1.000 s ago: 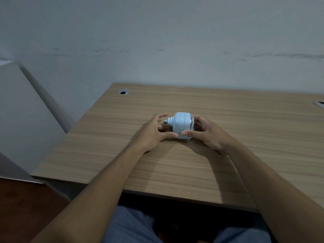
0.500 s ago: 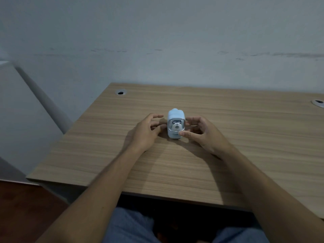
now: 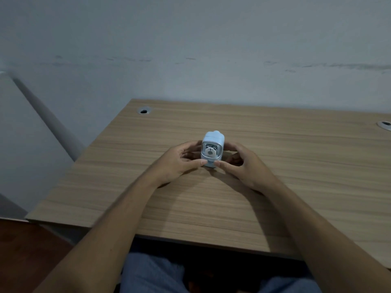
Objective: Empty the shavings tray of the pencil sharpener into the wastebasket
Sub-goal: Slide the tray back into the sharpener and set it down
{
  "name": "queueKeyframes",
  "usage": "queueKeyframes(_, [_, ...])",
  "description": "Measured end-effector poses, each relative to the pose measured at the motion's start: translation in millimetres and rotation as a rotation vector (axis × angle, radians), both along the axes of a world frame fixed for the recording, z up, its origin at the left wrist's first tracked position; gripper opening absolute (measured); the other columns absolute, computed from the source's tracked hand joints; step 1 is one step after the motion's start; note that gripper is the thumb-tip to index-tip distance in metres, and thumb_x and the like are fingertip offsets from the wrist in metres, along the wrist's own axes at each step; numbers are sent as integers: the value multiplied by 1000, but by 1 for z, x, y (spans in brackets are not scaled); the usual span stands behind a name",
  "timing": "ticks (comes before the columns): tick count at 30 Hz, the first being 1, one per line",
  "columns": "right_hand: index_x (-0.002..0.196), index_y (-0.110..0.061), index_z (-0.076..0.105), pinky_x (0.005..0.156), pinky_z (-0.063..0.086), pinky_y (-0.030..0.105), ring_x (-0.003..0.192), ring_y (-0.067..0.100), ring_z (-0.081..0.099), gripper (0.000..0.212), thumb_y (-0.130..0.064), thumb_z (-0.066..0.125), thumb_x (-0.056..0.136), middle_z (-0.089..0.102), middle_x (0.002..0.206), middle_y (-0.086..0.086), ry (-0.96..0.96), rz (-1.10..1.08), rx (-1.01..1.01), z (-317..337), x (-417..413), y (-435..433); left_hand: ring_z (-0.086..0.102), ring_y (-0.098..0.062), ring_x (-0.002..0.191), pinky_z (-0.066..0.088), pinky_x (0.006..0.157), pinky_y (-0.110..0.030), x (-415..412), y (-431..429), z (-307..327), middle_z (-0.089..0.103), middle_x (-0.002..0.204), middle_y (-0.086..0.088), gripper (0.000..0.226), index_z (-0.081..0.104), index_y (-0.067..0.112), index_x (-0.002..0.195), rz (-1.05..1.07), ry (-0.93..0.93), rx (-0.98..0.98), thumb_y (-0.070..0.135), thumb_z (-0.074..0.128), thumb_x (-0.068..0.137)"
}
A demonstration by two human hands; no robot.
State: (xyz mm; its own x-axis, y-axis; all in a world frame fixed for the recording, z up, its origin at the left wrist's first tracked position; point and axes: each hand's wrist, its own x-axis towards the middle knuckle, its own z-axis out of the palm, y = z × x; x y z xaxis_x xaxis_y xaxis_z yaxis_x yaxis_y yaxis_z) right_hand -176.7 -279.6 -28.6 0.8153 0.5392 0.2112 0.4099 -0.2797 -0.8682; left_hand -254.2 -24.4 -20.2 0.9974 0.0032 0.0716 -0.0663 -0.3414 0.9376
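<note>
**Desk editor:** What does the head camera show at the desk?

**Photographer:** A light-blue pencil sharpener [image 3: 212, 149] stands upright near the middle of a wood-grain desk [image 3: 285, 187], its clear front window with a small bear figure turned toward the person. The left hand [image 3: 177, 161] and the right hand [image 3: 245, 163] close on it from either side.

**Desk editor:** How are the fingers set?

**Photographer:** Both thumbs press the lower front of the sharpener, almost meeting; the other fingers curl round its sides and back. Each hand is gripping the sharpener. Whether the shavings tray has come out at all cannot be told from here.

**Desk editor:** What differs from the earlier pictures?

**Photographer:** A second ago the sharpener lay turned sideways between the hands, its window facing right. Half a second ago it already faced the person, but the left fingers were only beside it. Now both thumbs have come to its base, and it sits in much the same spot on the desk.

**Desk editor:** Anything else in view?

**Photographer:** Two cable grommets, one at the far left corner [image 3: 144, 111] and one at the right edge [image 3: 384, 124], and a pale scuffed wall [image 3: 211, 49] behind.
</note>
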Motion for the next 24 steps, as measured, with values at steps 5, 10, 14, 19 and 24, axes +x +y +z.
queueKeyframes(5, [153, -23, 65, 67, 51, 10, 66, -1, 68, 64, -25, 91, 94, 73, 84, -37, 0, 14, 15, -4, 7, 5, 79, -7, 125, 60, 115, -30, 11, -3, -6, 81, 144, -1, 66, 66, 12, 157, 47, -28, -74, 9, 88, 96])
queueKeyframes(10, [154, -33, 65, 68, 49, 8, 74, 9, 72, 63, -37, 88, 96, 76, 103, -13, -47, -60, 25, -1, 21, 18, 79, -18, 132, 63, 109, -26, 27, -6, -7, 81, 145, -6, 62, 66, 10, 157, 104, -64, -148, 7, 85, 98])
queueKeyframes(14, [158, -44, 58, 87, 62, 26, 98, 23, 80, 63, -50, 80, 100, 77, 131, -1, -80, -87, 54, -8, 49, 28, 77, -22, 137, 59, 115, -31, 51, -8, -4, 79, 146, -5, 55, 69, 13, 154, 148, -104, -177, 9, 83, 101])
queueKeyframes(19, [160, -48, 56, 92, 67, 50, 88, 25, 80, 63, -54, 77, 100, 78, 125, 7, -61, -141, 70, -12, 95, 43, 74, -17, 139, 55, 104, -9, 96, -7, -1, 79, 140, 1, 51, 70, 15, 153, 186, -131, -110, 14, 81, 104])
queueKeyframes(24, [163, -37, 57, 95, 65, 39, 94, 20, 80, 62, -49, 75, 104, 74, 143, -4, -135, -192, 30, -9, 141, 64, 74, -14, 138, 57, 116, -22, 152, 7, -7, 80, 140, 1, 51, 70, 13, 154, 186, -158, -36, 19, 80, 105])
